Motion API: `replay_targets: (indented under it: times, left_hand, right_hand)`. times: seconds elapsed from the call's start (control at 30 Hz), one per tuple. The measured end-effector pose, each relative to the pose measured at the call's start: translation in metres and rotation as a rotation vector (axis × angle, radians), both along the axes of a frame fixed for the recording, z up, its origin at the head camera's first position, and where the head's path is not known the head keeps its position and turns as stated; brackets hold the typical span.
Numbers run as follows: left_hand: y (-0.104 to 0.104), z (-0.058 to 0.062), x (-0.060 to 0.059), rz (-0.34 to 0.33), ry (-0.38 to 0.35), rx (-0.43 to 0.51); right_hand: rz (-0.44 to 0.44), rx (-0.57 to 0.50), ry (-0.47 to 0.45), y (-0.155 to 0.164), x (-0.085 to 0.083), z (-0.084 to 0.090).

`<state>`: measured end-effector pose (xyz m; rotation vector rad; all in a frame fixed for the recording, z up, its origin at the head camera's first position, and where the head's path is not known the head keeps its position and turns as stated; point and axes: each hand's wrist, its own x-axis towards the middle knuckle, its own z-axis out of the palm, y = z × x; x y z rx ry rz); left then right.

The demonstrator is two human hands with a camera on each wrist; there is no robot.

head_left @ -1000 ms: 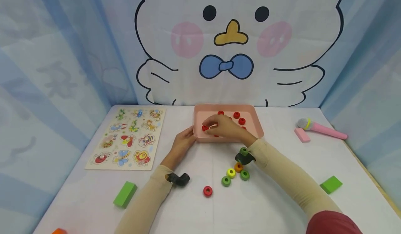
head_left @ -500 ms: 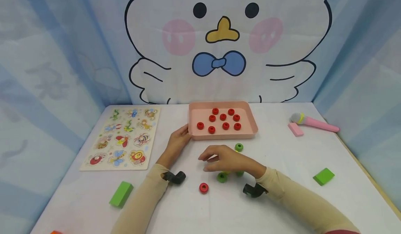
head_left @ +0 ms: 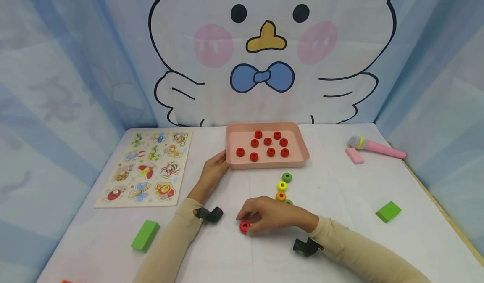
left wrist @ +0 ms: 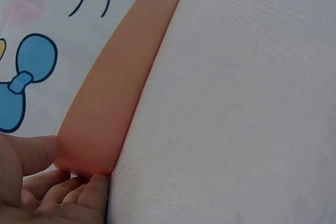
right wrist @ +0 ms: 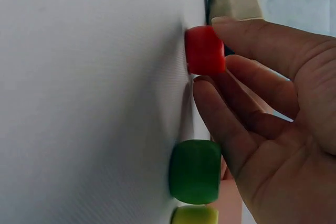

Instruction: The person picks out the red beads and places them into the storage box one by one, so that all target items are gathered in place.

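One red ring (head_left: 244,226) lies flat on the white desk (head_left: 340,241) near the person, well apart from the pink tray (head_left: 302,148), and the right hand (head_left: 272,215) has its fingers (right wrist: 247,40) curled down over it, thumb and forefinger closing on its outer wall. From the right wrist view the ring (right wrist: 205,50) looks like a short, thick bead with a smooth painted wall, so it is likely light, rigid and a little slick; it should not crush or bend under a firm pinch. The best hold seems to be across its outer wall on opposite sides, low enough that it cannot roll out. A green ring (right wrist: 195,171) and a yellow ring (right wrist: 195,215) sit just beside the hand, close enough to be nudged. The left hand (head_left: 213,171) rests against the near left corner of the tray, relaxed fingers (left wrist: 79,198) touching its wall and gripping nothing. Nine red rings (head_left: 267,141) already lie inside the tray, apart from one another.
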<state>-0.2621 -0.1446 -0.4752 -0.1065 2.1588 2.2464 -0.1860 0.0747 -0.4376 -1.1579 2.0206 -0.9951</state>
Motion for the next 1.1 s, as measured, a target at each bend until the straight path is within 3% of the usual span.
replay_targets:
  times: [0.23,0.43,0.7,0.87,1.1]
  left_hand:
    - [-0.001,0.001,-0.001,0.002,-0.03,0.012]
    - [-0.002,0.0,-0.001,0.003,-0.021,0.006]
    - [-0.002,-0.002,-0.002,0.004,-0.014,0.01]
    - [-0.003,-0.003,-0.002,0.007,-0.018,-0.03]
    - [-0.002,-0.004,-0.001,-0.014,0.013,0.0]
  right_hand:
    - [0.011,0.033,0.036,-0.003,-0.002,0.003]
    - [-0.001,0.021,0.073,-0.002,-0.016,0.006]
    - [-0.098,-0.017,0.119,0.005,-0.055,0.025]
    - [-0.172,0.033,0.186,0.003,-0.08,0.034]
    - [-0.321,0.105,0.307,-0.004,-0.114,0.039]
